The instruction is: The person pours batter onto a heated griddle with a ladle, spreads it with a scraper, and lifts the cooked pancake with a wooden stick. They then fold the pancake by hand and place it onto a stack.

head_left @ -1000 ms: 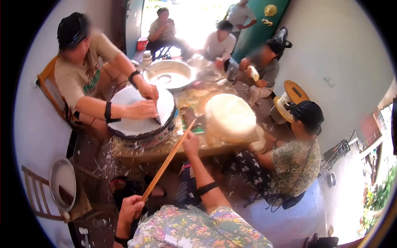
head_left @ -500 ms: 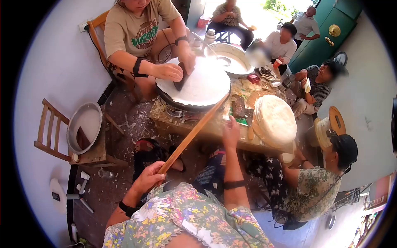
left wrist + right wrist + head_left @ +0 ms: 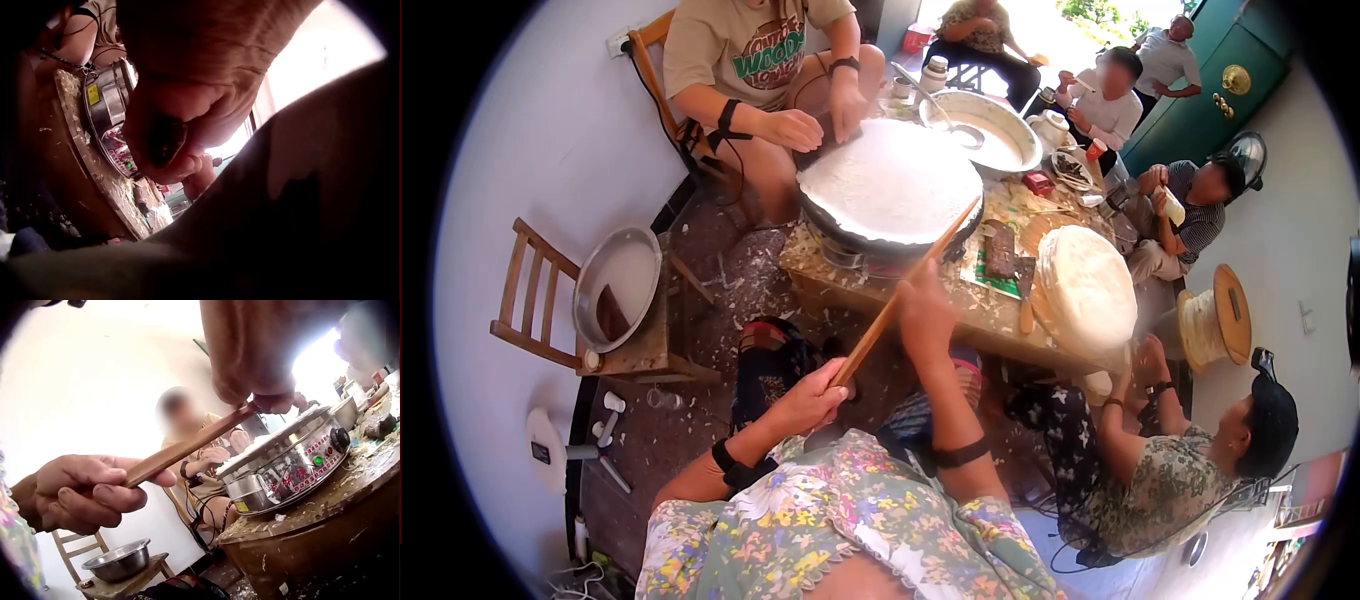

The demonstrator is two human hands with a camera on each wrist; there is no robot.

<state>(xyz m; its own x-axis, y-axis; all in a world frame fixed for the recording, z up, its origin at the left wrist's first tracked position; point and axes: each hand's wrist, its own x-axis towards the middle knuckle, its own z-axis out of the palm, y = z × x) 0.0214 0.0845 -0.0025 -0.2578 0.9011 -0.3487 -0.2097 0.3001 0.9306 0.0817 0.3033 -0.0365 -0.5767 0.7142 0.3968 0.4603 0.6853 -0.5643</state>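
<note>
Long, flat, light-brown wooden stick (image 3: 874, 335), slanting up from the wearer's lap to the rim of a round black griddle (image 3: 845, 238) coated with a white layer (image 3: 890, 180); contact at its tip cannot be told. Left hand (image 3: 805, 398): clamped round the near end. Right hand (image 3: 927, 315): blurred, curled on the stick farther up. Under the griddle, a shiny metal base (image 3: 281, 478), green light lit. On the flake-strewn wooden table (image 3: 995, 320): right of the griddle, a dark rectangular block (image 3: 1000, 250), a wooden-handled spatula (image 3: 1027, 295) and a stack of pale round sheets (image 3: 1090, 285); behind, a wide pale-filled basin (image 3: 1028, 160) with ladle (image 3: 965, 135). Across the griddle, a person in a tan T-shirt (image 3: 740, 65), both hands at its far edge. Left, a grey metal bowl (image 3: 640, 300) on a wooden chair (image 3: 540, 285).
</note>
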